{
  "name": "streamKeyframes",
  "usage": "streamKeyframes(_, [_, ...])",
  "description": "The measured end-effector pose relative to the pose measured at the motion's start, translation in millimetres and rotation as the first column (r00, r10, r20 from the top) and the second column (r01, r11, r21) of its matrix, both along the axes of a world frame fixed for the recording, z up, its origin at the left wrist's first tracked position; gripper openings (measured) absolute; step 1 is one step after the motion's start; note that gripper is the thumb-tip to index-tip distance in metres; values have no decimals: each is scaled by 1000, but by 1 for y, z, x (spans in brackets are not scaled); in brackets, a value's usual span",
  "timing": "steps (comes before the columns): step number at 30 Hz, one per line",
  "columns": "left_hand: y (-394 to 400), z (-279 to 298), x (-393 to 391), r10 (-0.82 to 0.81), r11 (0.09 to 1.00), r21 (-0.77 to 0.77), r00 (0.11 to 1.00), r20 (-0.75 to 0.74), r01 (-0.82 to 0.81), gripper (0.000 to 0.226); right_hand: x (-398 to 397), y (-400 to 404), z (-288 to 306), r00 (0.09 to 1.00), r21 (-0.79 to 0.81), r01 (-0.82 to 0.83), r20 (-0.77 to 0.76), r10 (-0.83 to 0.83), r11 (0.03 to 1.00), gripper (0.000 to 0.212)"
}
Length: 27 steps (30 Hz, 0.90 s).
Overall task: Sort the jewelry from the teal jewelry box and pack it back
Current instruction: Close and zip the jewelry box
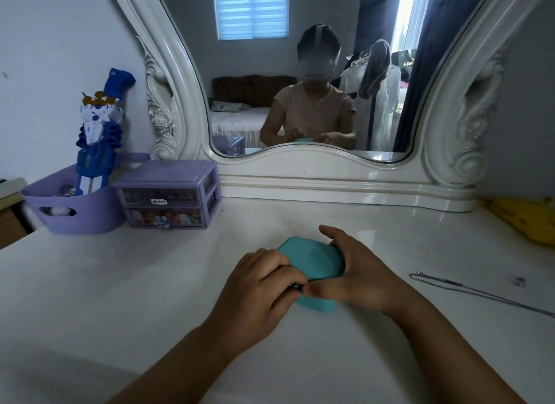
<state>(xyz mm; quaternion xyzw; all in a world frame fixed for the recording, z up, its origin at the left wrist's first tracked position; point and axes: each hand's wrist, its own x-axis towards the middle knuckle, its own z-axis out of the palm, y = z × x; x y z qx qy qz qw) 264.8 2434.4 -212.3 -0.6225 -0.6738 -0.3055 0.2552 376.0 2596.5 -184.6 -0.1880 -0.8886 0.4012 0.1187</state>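
Head view: teal jewelry box [312,261] lies on white vanity top [150,283], closed. Right hand [357,271] clasps its far side to steady it; left hand [261,286] pinches a small metal piece, probably the zipper pull, at its near edge. Silver chain [468,289] lies well right of the box.

— What surface carries everything?

— A glossy white dressing table [126,286], seen from above.

— What lies on it?

— A teal jewelry box [312,261] sits near the middle. To the right, well apart, lies a thin silver chain [468,289], with a small metal piece [519,280] just beside it. At back left stand a purple basket [87,214] and a purple two-drawer organizer [171,193], side by side. A white ornate mirror base [345,187] runs along the back. A yellow object [528,219] rests at far right.
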Motion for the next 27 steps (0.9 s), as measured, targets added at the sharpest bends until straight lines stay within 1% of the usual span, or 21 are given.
streamKeyframes(3, [0,1,-2,-16,1000,-7,996,92,17,9,-2,-1,-2,1000,-5,25,-8,-25,1000,112])
streamKeyframes(6, [1,1,0,-24,1000,18,969,247,20,11,-3,-1,-3,999,-23,44,-16,-45,999,114])
streamKeyframes(8, [3,2,3,-19,998,57,926,376,-2,12,-4,-1,-3,999,-22,47,-17,-47,999,114])
streamKeyframes(9, [4,2,4,-6,996,80,899,439,-33,16,-4,-2,-3,998,-25,51,-19,-51,998,114])
streamKeyframes(12, [4,2,6,39,986,107,804,594,-127,37,-4,-3,-2,998,-14,64,-25,-65,998,112])
streamKeyframes(14, [4,3,6,58,984,91,768,637,-151,41,-4,-4,-2,998,25,64,-26,-63,998,110])
streamKeyframes(16, [3,3,6,66,984,82,752,656,-157,39,-3,-6,-2,998,66,56,-19,-55,996,108])
streamKeyframes(19, [2,2,7,65,984,92,782,620,-155,38,-4,-8,-1,998,81,66,-14,-65,994,106])
streamKeyframes(20, [3,2,7,76,980,96,779,623,-172,38,-4,-9,-1,997,86,77,-15,-76,993,106])
streamKeyframes(23, [3,2,11,114,965,94,712,693,-246,37,-6,-14,-2,995,133,99,-16,-98,986,106])
streamKeyframes(25, [5,1,13,148,958,63,669,729,-281,35,-6,-18,-3,995,182,102,-7,-102,978,106])
streamKeyframes(27, [5,1,13,170,955,32,633,755,-296,34,-7,-20,-4,994,198,110,-9,-110,974,107])
